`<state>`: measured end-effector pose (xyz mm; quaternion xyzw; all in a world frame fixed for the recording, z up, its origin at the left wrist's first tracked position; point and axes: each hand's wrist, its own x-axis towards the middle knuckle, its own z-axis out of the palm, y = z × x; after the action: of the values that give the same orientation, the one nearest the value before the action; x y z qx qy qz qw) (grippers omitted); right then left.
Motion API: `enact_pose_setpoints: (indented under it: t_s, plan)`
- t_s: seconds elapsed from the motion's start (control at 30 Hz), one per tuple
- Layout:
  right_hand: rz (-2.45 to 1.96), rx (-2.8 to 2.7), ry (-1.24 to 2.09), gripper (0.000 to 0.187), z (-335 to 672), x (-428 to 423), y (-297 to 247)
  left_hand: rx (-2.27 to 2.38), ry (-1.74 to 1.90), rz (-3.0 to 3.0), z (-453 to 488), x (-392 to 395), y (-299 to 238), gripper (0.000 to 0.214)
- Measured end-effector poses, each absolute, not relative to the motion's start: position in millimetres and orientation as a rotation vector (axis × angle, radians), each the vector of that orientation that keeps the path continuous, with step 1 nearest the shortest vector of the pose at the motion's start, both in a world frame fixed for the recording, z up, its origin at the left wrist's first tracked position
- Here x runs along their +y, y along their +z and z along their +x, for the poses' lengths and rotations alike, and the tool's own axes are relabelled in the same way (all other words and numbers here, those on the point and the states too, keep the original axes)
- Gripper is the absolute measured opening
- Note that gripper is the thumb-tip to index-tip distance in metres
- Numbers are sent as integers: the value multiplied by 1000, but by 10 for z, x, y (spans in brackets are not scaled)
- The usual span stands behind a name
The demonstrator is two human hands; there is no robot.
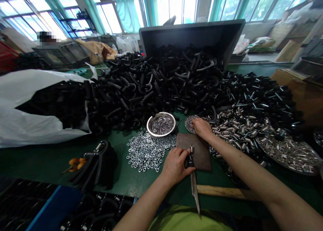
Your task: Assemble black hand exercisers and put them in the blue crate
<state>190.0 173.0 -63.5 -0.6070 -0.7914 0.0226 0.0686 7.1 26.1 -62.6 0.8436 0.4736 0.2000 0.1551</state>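
Observation:
My left hand (176, 165) is closed on a small black part (190, 162) at the front of a flat metal plate (199, 146). A coil spring (192, 150) stands up at that part's far end. My right hand (203, 129) reaches over a small round dish (188, 125) of tiny metal pieces, its fingertips pressed together among them; whatever they pinch is hidden. Just below my left hand lies a hammer with a narrow, pointed metal head (194, 190) and a wooden handle (227, 192), which passes under my right forearm.
Metal nuts (145, 153) lie loose by a steel bowl (161, 134) of small pins. Springs (242, 133) and a tray (292, 157) of metal pieces are at right. Black curved handles (156, 86) spill from a grey bin (191, 27). A white sack (15, 99) is left.

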Motion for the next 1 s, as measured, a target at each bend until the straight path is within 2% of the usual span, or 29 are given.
enact_pose_setpoints:
  t_s: [0.4,0.57,0.77,0.9,1.0]
  plan:
    - [-1896,-2094,286,14,2182,1770,-655,1404,716,2151,101,290,-608,61]
    - [-1776,-1903,436,15,2286,1689,-547,1417,834,1475,85,388,-518,57]
    - [-1519,-1723,774,21,2124,1118,-400,1061,849,434,-12,427,-386,42]
    - [-1266,-1568,1156,15,1897,679,-382,914,868,196,-19,368,-370,43]
    - [-1200,-1614,1129,10,1785,519,-382,841,886,160,2,331,-367,43]
